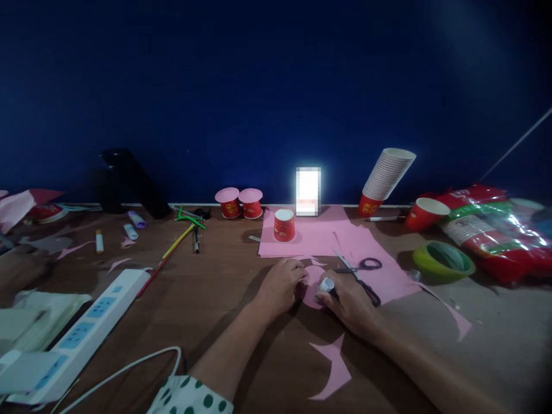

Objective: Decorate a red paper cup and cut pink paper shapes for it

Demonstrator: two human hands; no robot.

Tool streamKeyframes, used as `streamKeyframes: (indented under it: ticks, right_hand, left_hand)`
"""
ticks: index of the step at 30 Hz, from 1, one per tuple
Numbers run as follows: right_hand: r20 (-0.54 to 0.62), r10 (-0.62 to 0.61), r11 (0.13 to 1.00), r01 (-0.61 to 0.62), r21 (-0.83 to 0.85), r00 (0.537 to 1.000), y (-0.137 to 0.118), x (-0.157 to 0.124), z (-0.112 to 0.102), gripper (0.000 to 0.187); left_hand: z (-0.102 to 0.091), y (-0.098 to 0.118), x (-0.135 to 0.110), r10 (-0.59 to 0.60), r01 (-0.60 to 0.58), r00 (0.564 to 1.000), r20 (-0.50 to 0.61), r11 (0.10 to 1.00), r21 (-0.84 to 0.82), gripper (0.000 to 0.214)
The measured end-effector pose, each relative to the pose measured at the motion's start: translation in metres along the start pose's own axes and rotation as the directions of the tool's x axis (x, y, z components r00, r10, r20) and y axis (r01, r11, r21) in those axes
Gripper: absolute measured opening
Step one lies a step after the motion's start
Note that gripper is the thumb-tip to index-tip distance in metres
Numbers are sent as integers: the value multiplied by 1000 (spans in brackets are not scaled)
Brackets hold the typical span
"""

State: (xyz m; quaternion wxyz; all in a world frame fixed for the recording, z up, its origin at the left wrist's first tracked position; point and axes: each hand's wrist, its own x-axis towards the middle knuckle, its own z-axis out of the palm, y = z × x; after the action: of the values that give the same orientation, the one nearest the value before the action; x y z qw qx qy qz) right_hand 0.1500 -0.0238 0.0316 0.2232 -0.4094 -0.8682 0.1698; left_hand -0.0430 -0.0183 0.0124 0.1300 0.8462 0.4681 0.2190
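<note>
Flat on the table lies a pink paper circle (311, 294), between my two hands. My left hand (282, 286) has its fingers curled and pressed on the circle's left edge. A white glue stick (326, 284) is gripped in my right hand (351, 302), tilted over the circle's right side. Black-handled scissors (370, 264) lie spread just beyond my right hand, on pink paper sheets (310, 236). A red paper cup (284, 226) stands upside down on those sheets. Below my hands is a curved pink offcut (334, 368).
Two red cups topped with pink discs (227, 195) stand by the wall. A leaning cup stack (388, 175), a roll of tape (444, 260) and a red package (495, 241) are at right. A power strip (81, 339) lies left, near another person's hand (26, 267).
</note>
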Motion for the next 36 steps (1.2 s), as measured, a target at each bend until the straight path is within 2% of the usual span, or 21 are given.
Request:
streamKeyframes:
  ticks: [6, 12, 20, 27, 31, 36]
  right_hand:
    - [19, -30, 999, 29, 43, 999, -1, -1, 2, 13]
    - [19, -54, 993, 52, 106, 998, -3, -1, 0, 13]
    - [73, -73, 997, 71, 24, 995, -1, 2, -5, 20]
    - [-45, 35, 993, -29, 116, 998, -1, -1, -7, 22]
    - [-1, -48, 998, 48, 41, 999, -3, 0, -2, 15]
    - [46, -100, 995, 99, 33, 994, -3, 0, 0, 15]
  left_hand:
    - [0, -1, 0, 96, -97, 995, -18, 993, -61, 45]
    - [-3, 0, 0, 86, -87, 996, -11, 993, -83, 24]
    - [-2, -1, 1, 108, -111, 993, -39, 991, -73, 23]
    - [-4, 2, 0, 120, -125, 991, -60, 989, -83, 16]
    - [-4, 3, 1, 133, -139, 989, -68, 986, -93, 19]
    - [-1, -1, 1, 121, -128, 990, -73, 987, -100, 20]
